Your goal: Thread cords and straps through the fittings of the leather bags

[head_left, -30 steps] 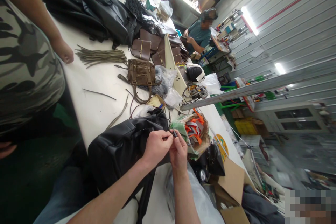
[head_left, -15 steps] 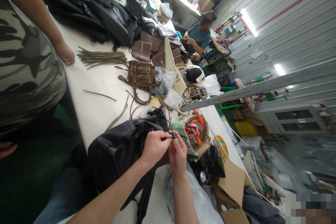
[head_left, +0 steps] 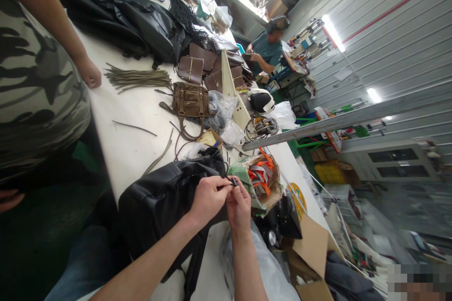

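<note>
A black leather-like bag (head_left: 151, 197) lies on the white table in front of me. By its far right end, my left hand (head_left: 211, 197) and my right hand (head_left: 239, 202) meet, fingertips pinched together. Between them is a small black piece (head_left: 234, 182), apparently on the thin black cord (head_left: 226, 165) beside the bag. Its exact kind is too small to make out, and the fingers partly cover it. My left wrist passes over the bag's side.
A torn carton (head_left: 271, 197) of orange and grey strips stands just beyond my right hand. Farther up the table are a brown handbag (head_left: 190, 99), a bundle of olive cords (head_left: 139, 78) and black bags (head_left: 148, 28). A person in camouflage (head_left: 38, 84) stands at left.
Both hands keep their pinch at nearly the same spot, with only a slight shift of the fingers around the small black piece. The view has tilted very slightly.
</note>
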`<state>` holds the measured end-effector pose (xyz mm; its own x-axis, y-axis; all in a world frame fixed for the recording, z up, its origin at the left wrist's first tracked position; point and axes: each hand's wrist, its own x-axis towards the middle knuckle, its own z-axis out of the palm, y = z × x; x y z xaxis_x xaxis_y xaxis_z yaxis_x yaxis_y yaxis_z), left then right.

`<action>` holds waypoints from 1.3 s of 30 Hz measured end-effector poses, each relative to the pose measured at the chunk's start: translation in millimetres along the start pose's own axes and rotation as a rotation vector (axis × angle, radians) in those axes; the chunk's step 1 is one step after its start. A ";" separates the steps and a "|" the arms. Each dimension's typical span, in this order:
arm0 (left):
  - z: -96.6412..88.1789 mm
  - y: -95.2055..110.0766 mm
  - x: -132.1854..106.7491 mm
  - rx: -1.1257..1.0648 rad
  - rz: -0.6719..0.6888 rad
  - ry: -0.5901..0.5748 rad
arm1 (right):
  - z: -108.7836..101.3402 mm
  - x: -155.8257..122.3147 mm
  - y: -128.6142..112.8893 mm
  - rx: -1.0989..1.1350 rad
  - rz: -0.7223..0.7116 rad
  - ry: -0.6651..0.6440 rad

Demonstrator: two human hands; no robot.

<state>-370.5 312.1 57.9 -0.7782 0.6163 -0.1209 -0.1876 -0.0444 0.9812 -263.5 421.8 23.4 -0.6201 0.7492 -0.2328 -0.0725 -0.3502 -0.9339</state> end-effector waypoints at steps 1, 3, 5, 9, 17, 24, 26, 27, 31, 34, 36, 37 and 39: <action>0.2 -0.2 -0.4 0.007 0.000 0.004 | 0.0 -0.2 0.3 0.002 0.001 0.000; 0.8 -0.6 -1.2 0.019 0.008 0.014 | 0.3 -0.5 0.6 0.003 0.001 0.003; 1.4 -1.1 -2.0 0.022 0.022 0.029 | 1.4 -0.5 0.4 0.001 -0.001 0.009; 2.5 -3.3 -3.0 -0.007 0.046 0.039 | 4.8 0.0 -0.1 0.005 -0.001 0.030; 3.5 -10.6 -3.8 0.012 0.045 0.035 | 1.4 0.4 10.0 0.057 0.034 0.056; 3.1 -6.3 -7.2 0.156 0.083 -0.016 | -4.3 -1.2 12.7 0.110 0.046 0.101; 3.7 -5.6 -7.9 0.188 0.071 -0.001 | -5.9 -1.8 13.8 0.118 0.050 0.107; 4.2 -5.7 -7.9 0.194 0.065 0.005 | -6.7 -2.1 14.6 0.120 0.051 0.108; 7.5 -7.9 -6.1 0.212 0.045 0.027 | -8.9 -2.3 17.9 0.124 0.058 0.110; 9.3 -8.9 -3.9 0.169 0.036 0.027 | -8.3 -2.1 17.9 0.110 0.060 0.112; 9.5 -8.6 -3.1 0.095 0.016 0.011 | -6.9 -2.0 16.9 0.106 0.056 0.112; 9.2 -8.2 -3.0 0.056 0.003 0.004 | -6.2 -2.0 16.3 0.106 0.054 0.114; 8.1 -7.0 -3.1 0.002 -0.016 -0.006 | -5.0 -1.9 15.2 0.102 0.049 0.116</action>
<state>-361.9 316.8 52.6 -0.7715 0.6215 -0.1358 -0.1989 -0.0329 0.9795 -259.6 417.9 8.2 -0.5308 0.7878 -0.3125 -0.1273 -0.4387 -0.8896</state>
